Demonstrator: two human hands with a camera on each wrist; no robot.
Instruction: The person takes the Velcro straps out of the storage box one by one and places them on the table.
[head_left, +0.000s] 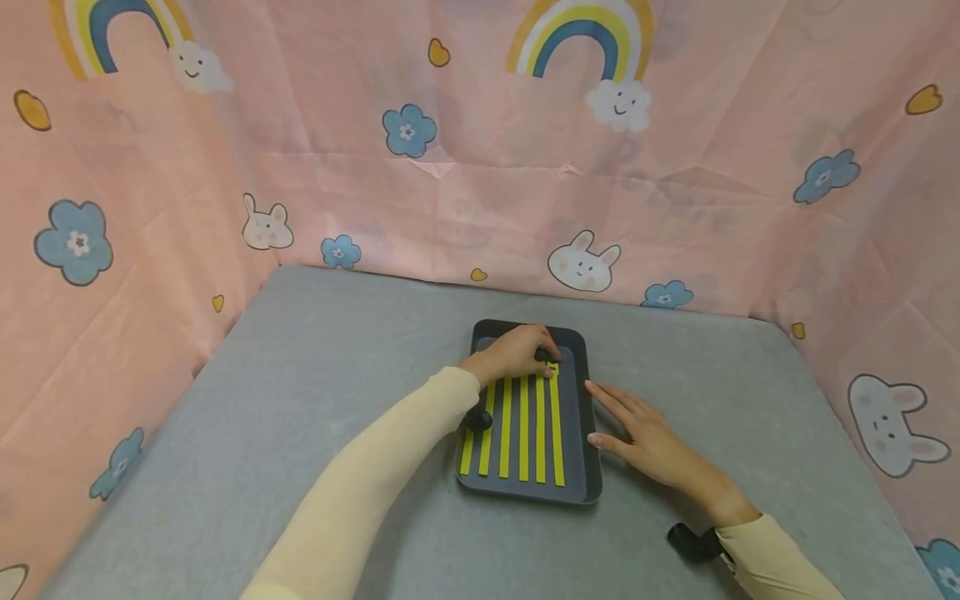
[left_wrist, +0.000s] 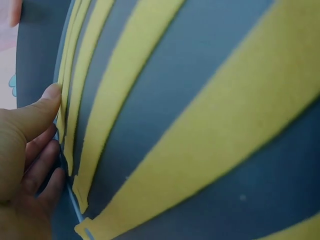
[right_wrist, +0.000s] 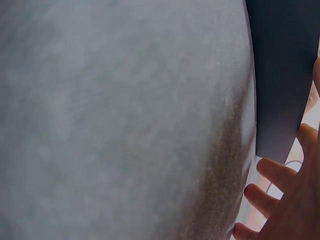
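Observation:
A dark grey rectangular tray (head_left: 581, 483) lies on the table with several long yellow strips (head_left: 523, 433) running lengthwise, side by side, inside it. Over its far end, my left hand (head_left: 517, 352) pinches the far end of the rightmost yellow strip (head_left: 557, 417) between thumb and fingers. A small dark patch shows by these fingertips in the head view; what it is I cannot tell. In the left wrist view the thumb (left_wrist: 47, 100) is against the strips, fingers curled below it. My right hand (head_left: 648, 437), fingers extended, touches the tray's right wall (right_wrist: 282, 75).
The tray stands on a grey cloth-covered table (head_left: 300, 375). A pink patterned curtain (head_left: 465, 200) closes off the back and both sides. Black wrist cameras (head_left: 693, 543) are worn on both wrists; the left one hangs over the tray's left side.

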